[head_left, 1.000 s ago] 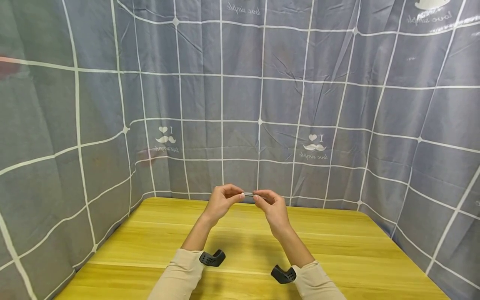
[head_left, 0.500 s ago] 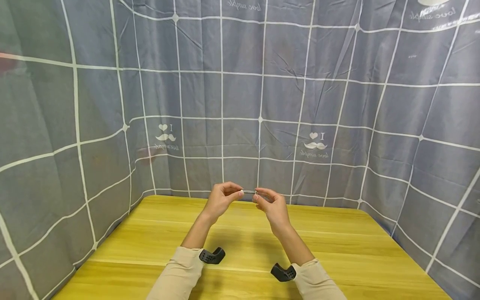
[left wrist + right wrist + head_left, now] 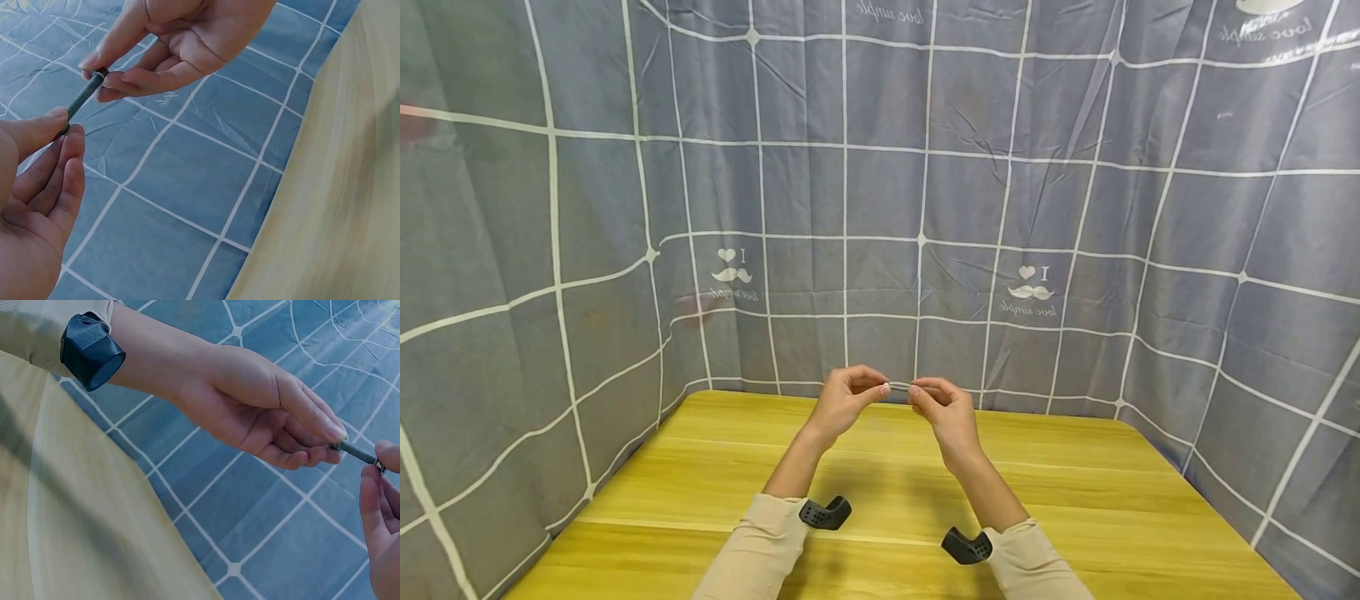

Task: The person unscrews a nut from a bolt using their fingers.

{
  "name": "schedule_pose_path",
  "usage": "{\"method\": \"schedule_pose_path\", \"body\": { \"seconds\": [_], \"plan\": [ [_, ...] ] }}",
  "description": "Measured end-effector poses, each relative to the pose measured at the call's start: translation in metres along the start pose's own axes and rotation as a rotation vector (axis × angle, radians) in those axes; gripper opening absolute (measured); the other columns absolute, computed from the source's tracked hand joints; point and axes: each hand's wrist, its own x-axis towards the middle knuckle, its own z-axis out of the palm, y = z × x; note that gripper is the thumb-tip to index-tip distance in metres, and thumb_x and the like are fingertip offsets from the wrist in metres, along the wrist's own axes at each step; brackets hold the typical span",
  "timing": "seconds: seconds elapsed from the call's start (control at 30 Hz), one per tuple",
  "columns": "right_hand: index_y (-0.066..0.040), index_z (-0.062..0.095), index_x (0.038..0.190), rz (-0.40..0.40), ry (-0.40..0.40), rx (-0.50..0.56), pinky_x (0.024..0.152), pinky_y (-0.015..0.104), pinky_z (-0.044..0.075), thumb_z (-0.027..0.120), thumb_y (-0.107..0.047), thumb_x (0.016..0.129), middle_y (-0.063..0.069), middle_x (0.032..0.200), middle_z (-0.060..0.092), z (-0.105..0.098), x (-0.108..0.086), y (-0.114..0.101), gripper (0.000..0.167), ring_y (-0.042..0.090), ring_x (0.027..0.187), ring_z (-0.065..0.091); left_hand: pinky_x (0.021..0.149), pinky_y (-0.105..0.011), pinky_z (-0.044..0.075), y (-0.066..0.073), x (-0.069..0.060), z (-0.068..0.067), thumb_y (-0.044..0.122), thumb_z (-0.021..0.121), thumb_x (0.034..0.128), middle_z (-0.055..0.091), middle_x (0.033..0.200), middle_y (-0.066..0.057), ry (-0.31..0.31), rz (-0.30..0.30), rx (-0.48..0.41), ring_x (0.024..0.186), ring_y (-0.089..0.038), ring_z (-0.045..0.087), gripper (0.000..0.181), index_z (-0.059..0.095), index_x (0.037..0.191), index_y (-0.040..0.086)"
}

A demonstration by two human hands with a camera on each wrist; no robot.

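Note:
A threaded metal bolt [image 3: 84, 99] spans the gap between both hands, held in the air near the table's far edge. My left hand [image 3: 841, 407] pinches one end between thumb and fingers; a small bright piece shows at those fingertips. The other end is pinched by my right hand [image 3: 951, 417], its thumb on the near side. In the left wrist view, a small dark ring-like piece shows at the right fingertips; I cannot tell whether it is a nut. The fingers hide both ends of the bolt [image 3: 357, 452].
Below the hands lies a yellow wood-grain table [image 3: 880, 483]. A grey curtain with white grid lines [image 3: 880, 200] hangs behind it and at both sides. Black wrist devices [image 3: 825, 513] sit by the beige sleeves [image 3: 752, 550].
The right fingertips have shifted slightly at their end of the bolt, covering a small piece that showed there half a second ago. Both hands otherwise stay nearly in place.

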Motion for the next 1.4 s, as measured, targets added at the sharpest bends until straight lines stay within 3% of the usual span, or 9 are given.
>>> {"method": "schedule_pose_path", "body": {
  "seconds": [0.1, 0.2, 0.33, 0.57, 0.73, 0.9, 1.07, 1.27, 1.4],
  "plan": [
    [0.012, 0.067, 0.115, -0.006, 0.001, 0.016, 0.087, 0.032, 0.057, 0.072, 0.003, 0.096, 0.026, 0.109, 0.070, 0.0019, -0.0018, -0.0007, 0.022, 0.021, 0.093, 0.070, 0.090, -0.056, 0.054, 0.0038, -0.0026, -0.0001, 0.004, 0.073, 0.0974, 0.073, 0.103, -0.023, -0.001, -0.014, -0.013, 0.098, -0.045, 0.068, 0.020, 0.071, 0.109, -0.012],
    [0.009, 0.068, 0.119, -0.003, 0.005, -0.003, 0.087, 0.030, 0.056, 0.073, 0.004, 0.095, 0.027, 0.116, 0.068, 0.0023, -0.0024, -0.0008, 0.026, 0.018, 0.096, 0.070, 0.089, -0.049, 0.056, 0.0026, -0.0030, -0.0003, 0.005, 0.073, 0.0970, 0.073, 0.104, -0.025, 0.001, -0.016, -0.010, 0.096, -0.039, 0.070, 0.019, 0.072, 0.109, -0.010],
    [0.008, 0.070, 0.119, 0.010, 0.012, -0.072, 0.090, 0.029, 0.055, 0.074, 0.000, 0.095, 0.020, 0.115, 0.070, 0.0002, -0.0017, -0.0005, 0.026, 0.019, 0.098, 0.068, 0.084, -0.036, 0.057, -0.0012, -0.0014, -0.0005, 0.007, 0.074, 0.0972, 0.074, 0.102, -0.021, 0.002, -0.009, 0.000, 0.092, -0.029, 0.071, 0.015, 0.075, 0.107, -0.004],
    [0.011, 0.069, 0.121, 0.019, -0.017, -0.080, 0.094, 0.034, 0.054, 0.074, 0.000, 0.095, 0.022, 0.123, 0.067, -0.0014, -0.0010, -0.0010, 0.029, 0.025, 0.105, 0.067, 0.087, -0.046, 0.057, -0.0019, -0.0008, -0.0009, 0.005, 0.073, 0.0977, 0.073, 0.103, -0.024, 0.001, 0.011, -0.009, 0.091, -0.026, 0.071, 0.017, 0.073, 0.109, -0.007],
    [0.012, 0.067, 0.121, 0.022, -0.036, -0.047, 0.092, 0.033, 0.055, 0.073, 0.002, 0.095, 0.024, 0.118, 0.068, -0.0013, -0.0008, -0.0012, 0.029, 0.026, 0.101, 0.067, 0.087, -0.045, 0.056, -0.0018, -0.0006, -0.0016, 0.006, 0.073, 0.0977, 0.072, 0.104, -0.025, 0.004, 0.002, -0.008, 0.090, -0.021, 0.071, 0.017, 0.074, 0.109, -0.006],
    [0.011, 0.069, 0.115, 0.006, -0.031, -0.050, 0.093, 0.034, 0.054, 0.073, -0.001, 0.096, 0.020, 0.116, 0.068, -0.0006, -0.0013, -0.0016, 0.023, 0.031, 0.106, 0.067, 0.087, -0.047, 0.056, -0.0017, -0.0005, -0.0012, 0.006, 0.073, 0.0974, 0.073, 0.103, -0.022, 0.004, 0.007, -0.004, 0.094, -0.032, 0.071, 0.017, 0.074, 0.109, -0.006],
    [0.009, 0.069, 0.117, 0.003, -0.011, -0.062, 0.096, 0.036, 0.053, 0.075, 0.000, 0.095, 0.018, 0.121, 0.066, -0.0002, -0.0001, -0.0023, 0.025, 0.027, 0.108, 0.066, 0.084, -0.034, 0.056, -0.0029, 0.0003, -0.0006, 0.006, 0.073, 0.0974, 0.075, 0.101, -0.015, 0.004, 0.020, 0.000, 0.100, -0.050, 0.066, 0.020, 0.072, 0.110, -0.010],
    [0.007, 0.071, 0.122, 0.032, -0.027, -0.086, 0.101, 0.042, 0.050, 0.074, -0.002, 0.096, 0.017, 0.133, 0.062, -0.0013, 0.0000, -0.0045, 0.028, 0.031, 0.116, 0.064, 0.086, -0.040, 0.056, 0.0000, 0.0007, -0.0011, 0.006, 0.073, 0.0978, 0.075, 0.102, -0.016, 0.005, 0.021, -0.007, 0.099, -0.047, 0.068, 0.019, 0.073, 0.110, -0.008],
    [0.011, 0.067, 0.125, 0.043, -0.062, -0.046, 0.099, 0.040, 0.052, 0.072, -0.001, 0.097, 0.020, 0.130, 0.062, -0.0020, -0.0007, -0.0044, 0.031, 0.034, 0.115, 0.064, 0.087, -0.041, 0.056, 0.0008, 0.0006, -0.0019, 0.007, 0.073, 0.0976, 0.074, 0.103, -0.020, 0.004, 0.011, -0.015, 0.100, -0.048, 0.068, 0.019, 0.074, 0.110, -0.007]
  ]
}}
